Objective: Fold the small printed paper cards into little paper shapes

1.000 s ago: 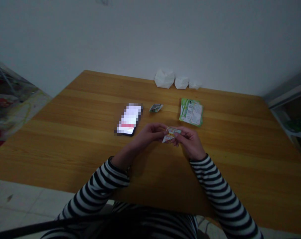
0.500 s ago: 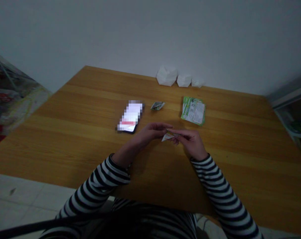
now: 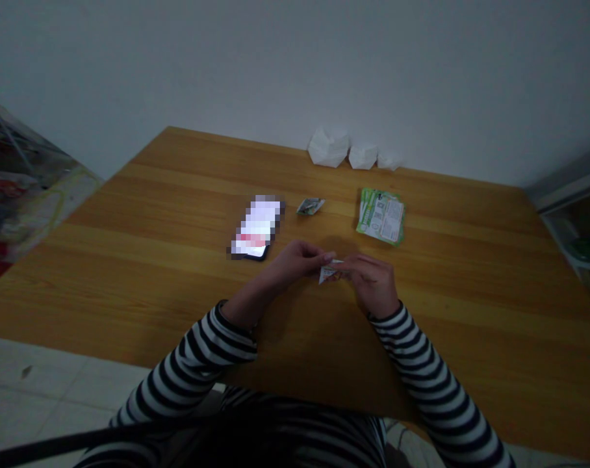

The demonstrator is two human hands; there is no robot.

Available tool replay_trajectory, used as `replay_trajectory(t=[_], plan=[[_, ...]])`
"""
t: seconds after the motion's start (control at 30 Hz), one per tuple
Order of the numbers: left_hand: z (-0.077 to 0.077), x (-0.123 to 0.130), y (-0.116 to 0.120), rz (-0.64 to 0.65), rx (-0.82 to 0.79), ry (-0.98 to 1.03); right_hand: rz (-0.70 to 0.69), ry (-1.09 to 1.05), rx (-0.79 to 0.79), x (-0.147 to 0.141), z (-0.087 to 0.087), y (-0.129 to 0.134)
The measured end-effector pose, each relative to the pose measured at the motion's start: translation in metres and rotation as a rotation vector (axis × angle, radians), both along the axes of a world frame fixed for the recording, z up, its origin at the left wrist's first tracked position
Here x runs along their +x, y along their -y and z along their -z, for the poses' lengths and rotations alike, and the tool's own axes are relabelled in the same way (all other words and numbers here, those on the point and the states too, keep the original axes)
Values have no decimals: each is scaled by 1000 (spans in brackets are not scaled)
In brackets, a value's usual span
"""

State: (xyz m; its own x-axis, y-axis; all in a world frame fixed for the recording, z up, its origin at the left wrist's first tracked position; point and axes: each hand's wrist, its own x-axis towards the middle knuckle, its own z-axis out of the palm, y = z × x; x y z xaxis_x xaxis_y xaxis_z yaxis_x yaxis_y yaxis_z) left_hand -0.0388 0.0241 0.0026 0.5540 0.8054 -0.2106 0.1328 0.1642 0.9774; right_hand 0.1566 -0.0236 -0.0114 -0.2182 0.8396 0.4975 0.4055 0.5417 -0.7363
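Phone (image 3: pixel 256 227), folded packet (image 3: pixel 310 207), green packets (image 3: pixel 381 216) beyond hands

The head camera looks from above the near edge of the table (image 3: pixel 178 195), forward and down across it to the wall (image 3: pixel 256 71) behind, near enough to catch both the left hand (image 3: pixel 299 258) and right hand (image 3: pixel 375 283) over the table, far enough for its back edge.

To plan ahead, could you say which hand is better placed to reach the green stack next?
Probably the right hand: it is nearer the green stack than the left hand; both hold the folded piece.
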Motion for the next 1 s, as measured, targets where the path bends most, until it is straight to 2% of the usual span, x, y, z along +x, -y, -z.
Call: replay_trajectory(t=[0.1,0.23,0.3,0.4,0.5,0.67,0.83,1.0], plan=[[0,3,0,-60,33,-8,31,-168,-159,-1,-3,-2],[-3,8,4,-208,272,-113,-18,-433,-432,-1,-7,-6],[-5,10,7,-252,390,-164,2,-460,-499,-1,-10,-7],[-5,12,12,-285,511,-227,69,-391,-541,-2,-12,-6],[-3,14,15,-295,549,-216,81,-364,-558,-1,-13,-5],[-3,15,15,-324,532,-216,58,-352,-559,-2,-11,-4],[-3,13,10,-278,478,-183,66,-368,-547,-4,-11,-4],[-5,14,14,-264,495,-213,-27,-390,-601,-4,-13,-5]])
